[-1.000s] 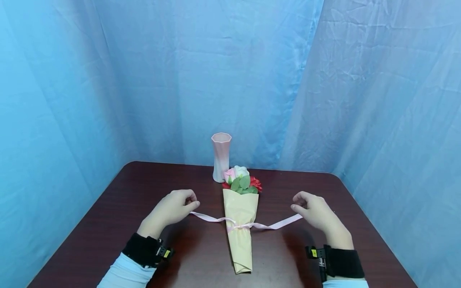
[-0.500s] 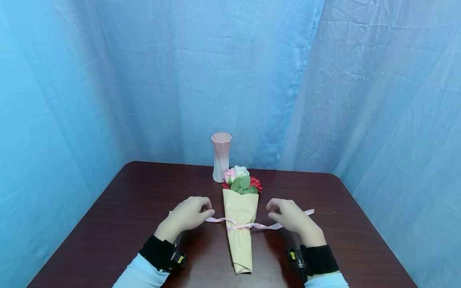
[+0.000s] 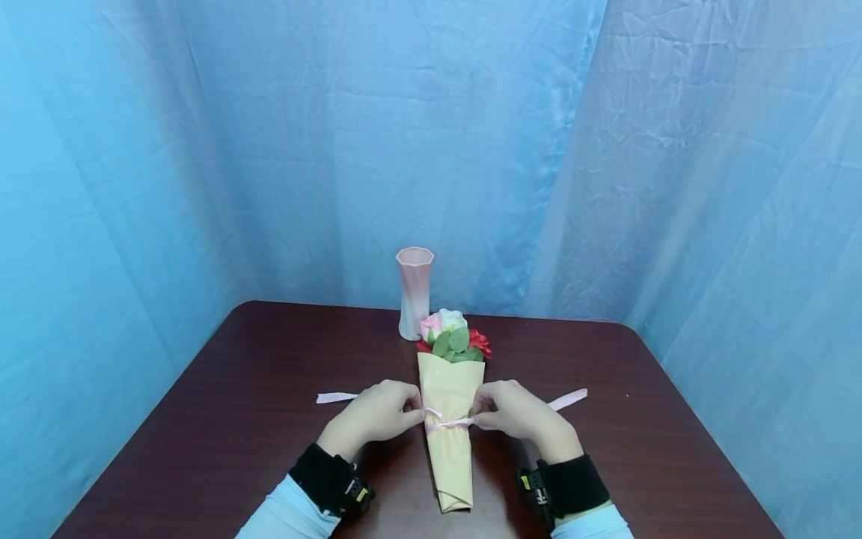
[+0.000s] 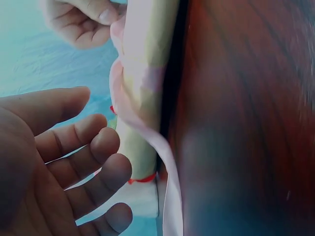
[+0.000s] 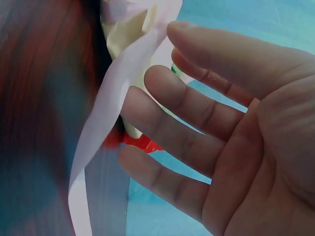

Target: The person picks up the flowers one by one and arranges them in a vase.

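A bouquet [image 3: 447, 389] in cream paper lies on the table, with pink, white and red flowers and green leaves at its far end. A pink ribbon [image 3: 447, 424] goes round its middle, crossed at the front, its tails out to both sides. My left hand [image 3: 384, 410] is at the wrapper's left edge; in the left wrist view its thumb and fingers are apart, with the ribbon [image 4: 142, 129] beyond them. The right hand [image 3: 517, 410] is at the right edge. Its thumb tip is at the ribbon [image 5: 106, 103] by the knot; whether it touches, I cannot tell.
A pale pink vase [image 3: 414, 296] stands upright behind the flowers, near the far edge of the dark wooden table [image 3: 269, 359]. Blue cloth [image 3: 431, 150] hangs behind and at both sides. The ribbon's tail ends [image 3: 569, 399] show beyond the hands.
Both hands have moved inward along the ribbon, from its outer ends to the sides of the bouquet. The ribbon tails now lie behind the hands. The bouquet and vase stay in place.
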The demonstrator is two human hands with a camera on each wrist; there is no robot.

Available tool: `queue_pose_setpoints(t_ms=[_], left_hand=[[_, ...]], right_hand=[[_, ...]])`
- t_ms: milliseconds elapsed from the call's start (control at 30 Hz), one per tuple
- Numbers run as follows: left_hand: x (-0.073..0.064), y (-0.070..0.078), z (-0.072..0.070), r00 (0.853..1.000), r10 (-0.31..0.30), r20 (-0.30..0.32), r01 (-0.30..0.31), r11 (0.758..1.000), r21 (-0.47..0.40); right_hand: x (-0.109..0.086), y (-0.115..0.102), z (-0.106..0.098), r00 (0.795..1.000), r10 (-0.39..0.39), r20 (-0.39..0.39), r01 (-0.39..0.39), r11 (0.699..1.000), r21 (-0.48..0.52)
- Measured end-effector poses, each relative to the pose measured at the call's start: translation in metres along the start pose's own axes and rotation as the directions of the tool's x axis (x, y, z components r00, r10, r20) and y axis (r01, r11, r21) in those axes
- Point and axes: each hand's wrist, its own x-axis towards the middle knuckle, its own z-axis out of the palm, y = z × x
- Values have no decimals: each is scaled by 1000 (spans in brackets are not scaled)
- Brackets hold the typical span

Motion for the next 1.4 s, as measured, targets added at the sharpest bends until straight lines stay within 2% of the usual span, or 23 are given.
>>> queue_pose_setpoints(t_ms=[167,400,867,1100,1400], left_hand=[[3,5,8,999,10,38,-10,1000,0],[5,9,14,998,25,53,-27,999,35],[10,12,22,997,36,61,-41,997,68],[15,16,24,996,54,73,-59,996,71],[18,18,27,995,46,87,-53,996,74]], right_hand=[[3,-7,4,999,-28,22,29,999,-26],[6,-13,10,999,-40,-13,39,996,-78],[12,-17,16,994,-106,38,108,992,-68],[16,-20,19,992,-117,56,120,991,-61],[17,-20,21,992,-114,56,118,990,-79]])
